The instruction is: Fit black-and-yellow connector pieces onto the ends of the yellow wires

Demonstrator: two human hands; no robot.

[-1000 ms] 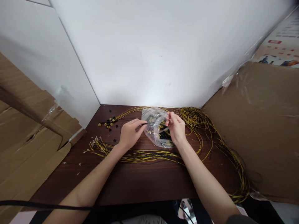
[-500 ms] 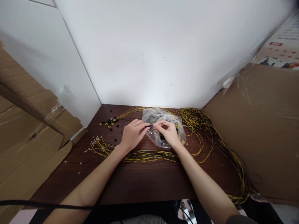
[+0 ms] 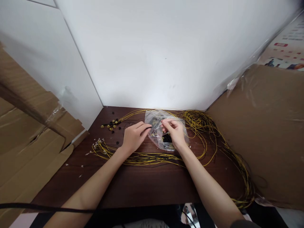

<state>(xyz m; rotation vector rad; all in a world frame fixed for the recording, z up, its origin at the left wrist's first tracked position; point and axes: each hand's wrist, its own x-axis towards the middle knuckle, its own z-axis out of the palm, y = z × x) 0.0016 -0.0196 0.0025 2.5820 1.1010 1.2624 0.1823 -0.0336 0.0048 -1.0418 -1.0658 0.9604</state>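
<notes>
My left hand (image 3: 134,134) pinches a small black piece (image 3: 148,127) between thumb and fingers; its exact kind is too small to tell. A thin dark wire (image 3: 156,126) runs from it across to my right hand (image 3: 174,130), whose thumb and fingertips are closed on the wire. Both hands are held over a clear plastic bag (image 3: 155,139) containing black and yellow parts. Below them a bundle of yellow and black wires (image 3: 152,158) lies across the brown table, with white connectors (image 3: 98,144) at its left end.
Yellow-ended black parts (image 3: 111,124) and loose black bits lie at the back left. A tangle of wires (image 3: 198,118) sits at the back right and trails down the right edge. Cardboard (image 3: 266,126) flanks the right side, more cardboard (image 3: 28,139) the left. A white wall (image 3: 152,57) stands behind.
My right hand has moved to the right, away from my left, and a length of wire now spans the gap between them. The left hand has hardly moved.
</notes>
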